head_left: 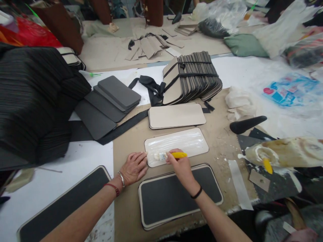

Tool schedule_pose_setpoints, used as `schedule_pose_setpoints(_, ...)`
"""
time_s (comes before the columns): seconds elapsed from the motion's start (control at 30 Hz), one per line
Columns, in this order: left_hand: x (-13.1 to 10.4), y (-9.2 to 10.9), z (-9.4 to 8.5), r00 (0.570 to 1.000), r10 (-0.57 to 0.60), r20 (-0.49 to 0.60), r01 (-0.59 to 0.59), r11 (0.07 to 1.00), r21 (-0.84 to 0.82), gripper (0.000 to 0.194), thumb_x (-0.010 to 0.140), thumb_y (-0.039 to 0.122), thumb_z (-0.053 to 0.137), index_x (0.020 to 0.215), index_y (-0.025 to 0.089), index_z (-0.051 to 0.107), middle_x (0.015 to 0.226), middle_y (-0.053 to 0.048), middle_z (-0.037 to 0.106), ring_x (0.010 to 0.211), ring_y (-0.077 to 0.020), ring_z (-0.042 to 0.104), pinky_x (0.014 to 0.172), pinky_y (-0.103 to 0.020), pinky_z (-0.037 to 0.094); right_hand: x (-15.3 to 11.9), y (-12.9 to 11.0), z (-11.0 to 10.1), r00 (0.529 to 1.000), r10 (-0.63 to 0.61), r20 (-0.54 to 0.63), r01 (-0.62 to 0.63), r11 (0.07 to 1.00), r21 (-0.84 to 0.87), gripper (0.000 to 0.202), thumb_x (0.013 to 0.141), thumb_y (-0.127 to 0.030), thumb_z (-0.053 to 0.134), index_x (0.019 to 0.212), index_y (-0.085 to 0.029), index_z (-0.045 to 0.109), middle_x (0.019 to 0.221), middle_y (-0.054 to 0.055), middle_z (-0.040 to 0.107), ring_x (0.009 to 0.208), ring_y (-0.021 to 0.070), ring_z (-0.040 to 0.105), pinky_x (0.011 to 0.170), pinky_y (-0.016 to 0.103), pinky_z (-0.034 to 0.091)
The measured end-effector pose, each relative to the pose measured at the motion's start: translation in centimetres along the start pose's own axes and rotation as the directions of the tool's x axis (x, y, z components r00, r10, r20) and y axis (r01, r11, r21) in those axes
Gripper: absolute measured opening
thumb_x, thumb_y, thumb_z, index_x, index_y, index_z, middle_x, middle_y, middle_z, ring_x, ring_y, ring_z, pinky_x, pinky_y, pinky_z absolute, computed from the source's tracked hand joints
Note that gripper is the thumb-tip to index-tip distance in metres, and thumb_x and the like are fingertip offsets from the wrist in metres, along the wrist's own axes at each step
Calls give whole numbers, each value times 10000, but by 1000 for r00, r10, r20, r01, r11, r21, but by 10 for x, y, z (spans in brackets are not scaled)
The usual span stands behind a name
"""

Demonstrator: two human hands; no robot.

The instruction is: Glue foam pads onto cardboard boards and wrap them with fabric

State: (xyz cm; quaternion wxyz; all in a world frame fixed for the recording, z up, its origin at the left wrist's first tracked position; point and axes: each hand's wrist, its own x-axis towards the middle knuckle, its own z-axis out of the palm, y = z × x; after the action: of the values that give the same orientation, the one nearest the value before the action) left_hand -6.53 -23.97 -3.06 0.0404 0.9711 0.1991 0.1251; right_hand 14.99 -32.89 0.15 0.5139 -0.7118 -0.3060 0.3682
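Note:
My right hand [179,166] is closed around a brush with a yellow handle [179,155]. Its pale, glue-smeared bristles press on a cream panel [201,137] with rounded corners. White wet streaks cover much of that panel. At the panel's left end, my left hand [136,167] lies flat on the brown work sheet, fingertips touching the edge. Nearer to me, partly beneath my right wrist, lies a small stack of cream panels with a dark grey piece on top [169,198]. Beyond the wet panel sits another stack of plain cream panels [176,116].
A strapped bundle of panels [193,79] stands behind. Dark grey boards [118,92] fan out beside tall black stacks [32,101] on the left. To the right are a glue container [290,153] with a yellow tool in it, and a black-handled tool [248,124].

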Motion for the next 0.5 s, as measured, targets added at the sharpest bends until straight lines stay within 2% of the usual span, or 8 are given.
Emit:
schedule_pose_setpoints(0.1, 0, 0, -1, 1000, -6, -16, 5, 1000, -12, 247, 821, 280, 479, 1011, 176, 597, 1135, -108, 614, 1054, -238, 506, 887, -412, 359, 7, -1, -30, 986, -50, -158, 33, 993, -113, 291, 736, -483, 616, 749, -194, 575, 704, 29, 592, 597, 165, 580, 583, 308, 509)
schedule_pose_setpoints(0.17, 0, 0, 0, 1000, -10, -26, 10, 1000, -24, 244, 825, 281, 471, 1004, 173, 597, 1139, -105, 614, 1054, -237, 507, 885, -410, 356, 8, -9, -36, 977, -66, -204, 40, 991, -131, 278, 737, -467, 620, 747, -193, 575, 713, 32, 589, 603, 167, 585, 583, 312, 513)
schedule_pose_setpoints(0.23, -1, -1, 0, 999, -13, -36, 12, 999, -37, 249, 825, 282, 470, 1009, 170, 595, 1139, -103, 614, 1051, -236, 508, 885, -408, 354, 6, -20, -19, 986, -36, -160, 26, 998, -65, 274, 739, -461, 616, 749, -192, 568, 682, 21, 584, 574, 164, 587, 564, 311, 516)
schedule_pose_setpoints(0.33, -2, -1, 2, 998, -7, -59, 4, 999, -52, 259, 821, 289, 481, 1023, 172, 593, 1136, -97, 615, 1041, -237, 511, 886, -408, 349, 4, -28, 29, 998, 41, -53, -36, 995, 90, 314, 707, -496, 626, 738, -191, 555, 613, -5, 574, 533, 166, 596, 528, 305, 523)
schedule_pose_setpoints(0.4, -3, -1, 3, 997, -9, -73, 5, 998, -59, 257, 820, 283, 484, 1027, 175, 592, 1136, -96, 614, 1039, -236, 512, 886, -405, 348, 10, -25, 50, 996, 81, -26, -77, 987, 138, 357, 670, -536, 634, 724, -193, 551, 565, -21, 566, 508, 168, 599, 513, 304, 527)
schedule_pose_setpoints(0.43, -3, -1, 3, 997, -15, -81, 10, 998, -64, 253, 821, 277, 482, 1026, 177, 592, 1134, -94, 614, 1038, -235, 512, 886, -402, 347, 15, -21, 52, 996, 86, -36, -80, 988, 131, 373, 657, -552, 633, 718, -193, 553, 551, -25, 568, 498, 168, 600, 511, 304, 527)
schedule_pose_setpoints(0.5, -4, -1, 5, 995, -26, -100, 18, 997, -79, 242, 825, 265, 471, 1019, 183, 592, 1127, -88, 617, 1036, -234, 512, 885, -397, 346, 29, -12, 33, 991, 59, -117, -52, 997, 61, 387, 642, -565, 631, 715, -190, 567, 544, -23, 585, 491, 168, 604, 520, 303, 527)
